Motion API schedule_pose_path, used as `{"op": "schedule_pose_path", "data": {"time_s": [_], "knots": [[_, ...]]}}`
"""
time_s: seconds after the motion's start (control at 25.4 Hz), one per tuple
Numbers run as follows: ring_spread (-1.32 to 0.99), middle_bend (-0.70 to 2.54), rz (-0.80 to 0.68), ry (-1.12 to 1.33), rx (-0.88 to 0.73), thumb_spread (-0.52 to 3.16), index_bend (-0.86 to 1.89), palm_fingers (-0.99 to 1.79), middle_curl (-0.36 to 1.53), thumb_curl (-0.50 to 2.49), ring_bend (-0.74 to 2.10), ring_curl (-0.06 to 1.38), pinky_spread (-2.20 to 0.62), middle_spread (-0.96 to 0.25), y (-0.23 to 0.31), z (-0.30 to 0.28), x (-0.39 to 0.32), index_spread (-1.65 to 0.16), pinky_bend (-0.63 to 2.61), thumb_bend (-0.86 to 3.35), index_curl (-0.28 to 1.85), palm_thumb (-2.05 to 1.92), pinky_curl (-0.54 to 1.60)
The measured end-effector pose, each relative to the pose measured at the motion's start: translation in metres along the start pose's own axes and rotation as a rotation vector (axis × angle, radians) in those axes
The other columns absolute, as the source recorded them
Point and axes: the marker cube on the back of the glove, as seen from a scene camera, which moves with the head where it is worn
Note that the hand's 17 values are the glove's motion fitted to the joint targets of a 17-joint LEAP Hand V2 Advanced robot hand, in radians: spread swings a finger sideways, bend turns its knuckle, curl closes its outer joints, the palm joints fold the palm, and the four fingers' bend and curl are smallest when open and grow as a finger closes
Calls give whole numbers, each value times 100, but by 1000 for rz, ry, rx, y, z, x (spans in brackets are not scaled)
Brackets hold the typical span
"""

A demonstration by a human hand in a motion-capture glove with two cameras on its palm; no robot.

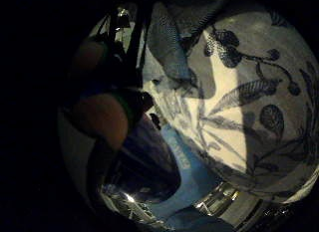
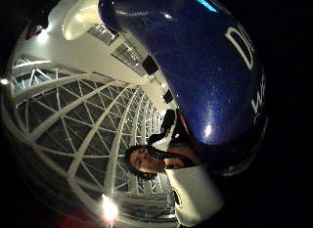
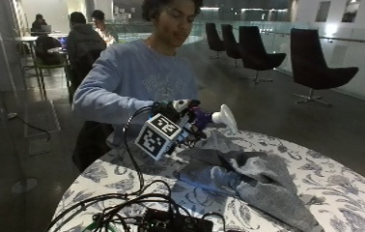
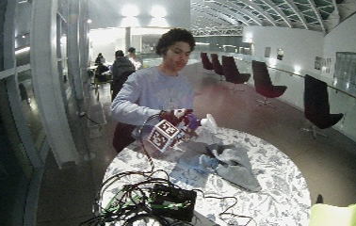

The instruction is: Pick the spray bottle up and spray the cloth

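In the outside view my gloved right hand [image 3: 177,115] grips a dark blue spray bottle [image 3: 202,119] held tilted above the table's far side. Its white spray head [image 3: 224,116] sticks out past my fingers, over the near end of the cloth. The grey cloth [image 3: 246,171] lies crumpled on the flower-patterned tabletop [image 3: 337,193], below and in front of the bottle. The thumb side palm view is largely filled by the bottle's blue body [image 2: 195,66]. The little finger side palm view shows fingers [image 1: 99,117] curled on the bottle [image 1: 149,162], with cloth [image 1: 164,43] and tabletop [image 1: 249,107] beyond. The wide outside view shows hand [image 4: 173,117], bottle [image 4: 200,123] and cloth [image 4: 228,162] alike.
A black box [image 3: 170,222] with a tangle of cables [image 3: 118,203] sits at the table's front edge, and a cable runs up to my hand. The round table's rim [image 3: 73,188] curves close on the left. Dark chairs [image 3: 311,63] stand behind.
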Motion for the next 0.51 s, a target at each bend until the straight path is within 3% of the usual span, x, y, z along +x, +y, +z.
{"op": "schedule_pose_path", "data": {"time_s": [0.24,0.51], "knots": [[7,51,-378,-26,99,92,6,64,42,53,81,38,27,2,-3,23,-43,-29,68,-3,2,75,37],[6,49,-822,212,-45,91,6,62,42,53,79,38,26,2,-47,98,-93,-30,62,-3,5,77,35]]}}
